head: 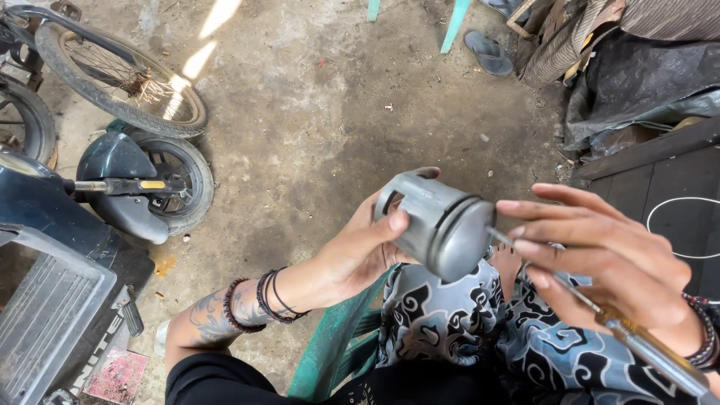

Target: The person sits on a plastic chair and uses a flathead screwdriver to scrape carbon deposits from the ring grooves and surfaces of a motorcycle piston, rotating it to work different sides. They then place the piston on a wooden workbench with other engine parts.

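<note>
My left hand (360,247) grips a grey metal piston (439,221), holding it up with its crown turned toward the right. My right hand (607,262) holds a screwdriver (637,341) with a yellowish handle; its thin shaft runs up-left and its tip touches the piston's ring groove near the crown. My right fingers are stretched out along the shaft. Bracelets sit on both wrists, and a tattoo shows on my left forearm. My lap, in dark patterned cloth, lies below the hands.
A scooter (67,247) with its front wheel (176,184) stands at the left, beside a bicycle wheel (120,79). A green plastic chair (337,345) is under me. A sandal (487,51) lies on the concrete floor, with a dark wooden bench (660,180) and clutter at the right.
</note>
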